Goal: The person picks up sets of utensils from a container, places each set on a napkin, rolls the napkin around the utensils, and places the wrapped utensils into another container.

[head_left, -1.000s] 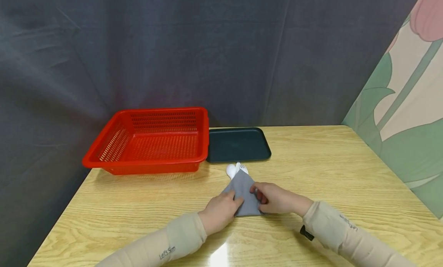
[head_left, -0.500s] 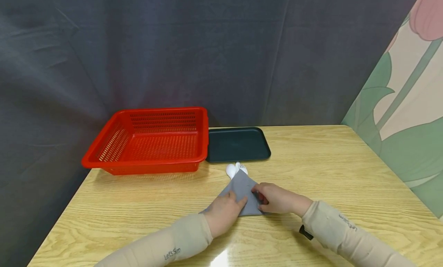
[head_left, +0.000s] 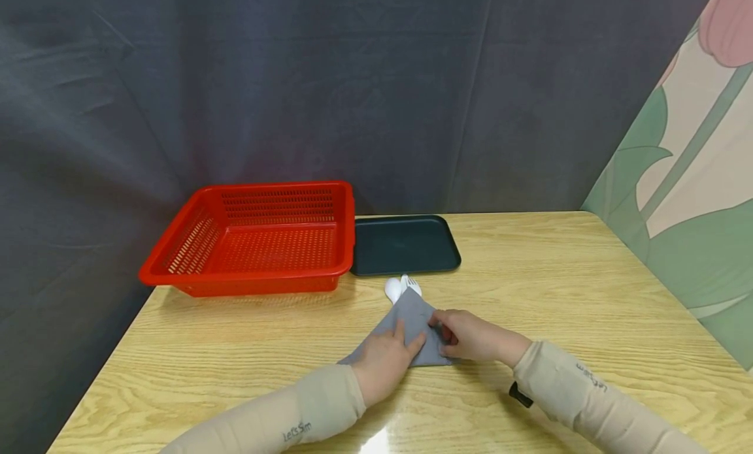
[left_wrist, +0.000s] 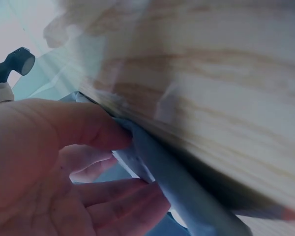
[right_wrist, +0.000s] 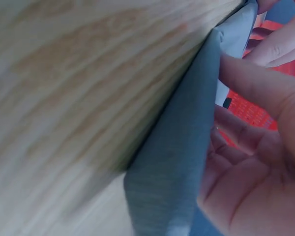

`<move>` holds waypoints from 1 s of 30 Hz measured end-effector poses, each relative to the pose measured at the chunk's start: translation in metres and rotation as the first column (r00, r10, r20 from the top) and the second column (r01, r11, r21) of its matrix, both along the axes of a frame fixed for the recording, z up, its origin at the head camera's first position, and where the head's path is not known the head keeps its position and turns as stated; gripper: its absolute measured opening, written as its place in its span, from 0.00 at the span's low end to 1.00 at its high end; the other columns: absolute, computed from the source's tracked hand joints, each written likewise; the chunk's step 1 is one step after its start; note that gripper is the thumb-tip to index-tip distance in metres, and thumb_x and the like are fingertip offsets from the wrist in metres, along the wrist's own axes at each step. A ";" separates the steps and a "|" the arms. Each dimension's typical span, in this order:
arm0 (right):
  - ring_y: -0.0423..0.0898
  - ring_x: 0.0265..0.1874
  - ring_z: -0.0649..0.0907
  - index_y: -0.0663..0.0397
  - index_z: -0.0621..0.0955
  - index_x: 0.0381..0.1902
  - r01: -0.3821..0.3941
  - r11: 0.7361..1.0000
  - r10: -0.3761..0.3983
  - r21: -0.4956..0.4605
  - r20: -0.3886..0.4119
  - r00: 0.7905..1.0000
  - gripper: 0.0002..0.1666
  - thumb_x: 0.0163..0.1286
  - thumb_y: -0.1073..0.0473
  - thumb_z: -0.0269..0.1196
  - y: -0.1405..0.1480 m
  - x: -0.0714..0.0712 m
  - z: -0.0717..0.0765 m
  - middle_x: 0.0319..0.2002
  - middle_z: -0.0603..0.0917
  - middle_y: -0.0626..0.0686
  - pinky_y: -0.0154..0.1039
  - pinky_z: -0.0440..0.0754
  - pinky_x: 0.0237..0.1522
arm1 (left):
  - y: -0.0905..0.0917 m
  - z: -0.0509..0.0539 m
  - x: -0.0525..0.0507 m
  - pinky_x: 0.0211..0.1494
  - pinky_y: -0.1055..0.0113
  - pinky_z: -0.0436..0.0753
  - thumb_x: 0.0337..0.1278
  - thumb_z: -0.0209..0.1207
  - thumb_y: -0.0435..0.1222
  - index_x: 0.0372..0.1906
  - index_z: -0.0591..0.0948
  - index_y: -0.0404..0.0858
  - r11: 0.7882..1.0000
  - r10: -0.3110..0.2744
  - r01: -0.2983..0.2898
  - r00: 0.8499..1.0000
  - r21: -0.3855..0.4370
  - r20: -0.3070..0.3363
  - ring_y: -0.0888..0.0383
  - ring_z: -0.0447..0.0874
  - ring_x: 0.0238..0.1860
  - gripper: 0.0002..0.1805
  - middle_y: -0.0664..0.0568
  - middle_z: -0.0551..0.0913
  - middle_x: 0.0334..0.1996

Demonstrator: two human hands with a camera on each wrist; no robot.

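Observation:
A folded grey cloth napkin (head_left: 420,315) lies on the table in the head view. From under its far corner show the heads of a white spoon (head_left: 393,289) and a white fork (head_left: 414,285); the rest of both is covered. My left hand (head_left: 384,366) rests on the napkin's left part, fingers extended over the cloth. On the right side, my right hand (head_left: 470,336) has bent fingers and holds the cloth near its edge. In the right wrist view the thumb (right_wrist: 250,81) lies against the folded edge.
At the back left of the wooden table (head_left: 559,271) stands a red perforated basket (head_left: 247,285). Beside it lies a dark rectangular tray (head_left: 406,245), just beyond the cutlery. A dark curtain (head_left: 376,101) hangs behind the table, with a flower-patterned wall (head_left: 694,199) on the right.
My left hand has shifted slightly right and nearer me across the napkin, its fingers extending. A grey corner now shows left of it. The right hand has barely moved.

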State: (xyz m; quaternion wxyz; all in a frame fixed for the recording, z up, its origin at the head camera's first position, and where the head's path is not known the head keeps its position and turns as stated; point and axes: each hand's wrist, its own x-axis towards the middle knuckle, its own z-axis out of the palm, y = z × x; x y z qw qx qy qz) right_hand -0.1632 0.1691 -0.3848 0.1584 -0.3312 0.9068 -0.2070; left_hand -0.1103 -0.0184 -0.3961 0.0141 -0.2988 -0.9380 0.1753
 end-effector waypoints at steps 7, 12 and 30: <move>0.40 0.27 0.72 0.59 0.73 0.47 0.172 0.985 -0.172 0.021 0.041 0.984 0.29 0.50 0.57 0.72 0.004 -0.002 -0.001 0.29 0.75 0.51 0.32 0.71 0.30 | 0.005 0.000 0.001 0.26 0.74 0.75 0.61 0.52 0.42 0.66 0.64 0.66 0.999 0.028 -0.028 1.000 -0.040 -0.014 0.63 0.80 0.34 0.28 0.50 0.76 0.60; 0.46 0.32 0.74 0.60 0.72 0.47 0.294 0.951 -0.300 0.090 0.050 0.953 0.36 0.45 0.51 0.75 0.005 -0.005 -0.001 0.38 0.74 0.57 0.40 0.74 0.35 | 0.007 0.000 0.001 0.25 0.74 0.74 0.63 0.50 0.42 0.66 0.63 0.66 0.998 0.033 -0.033 0.999 -0.052 -0.012 0.63 0.78 0.31 0.28 0.50 0.75 0.60; 0.44 0.28 0.73 0.65 0.77 0.38 0.301 0.943 -0.323 0.139 0.176 0.930 0.25 0.50 0.51 0.70 0.007 -0.007 0.003 0.30 0.78 0.51 0.36 0.71 0.30 | 0.007 0.002 0.003 0.24 0.74 0.72 0.62 0.51 0.42 0.64 0.65 0.67 0.998 0.027 -0.030 0.999 -0.049 -0.047 0.64 0.76 0.27 0.27 0.51 0.77 0.59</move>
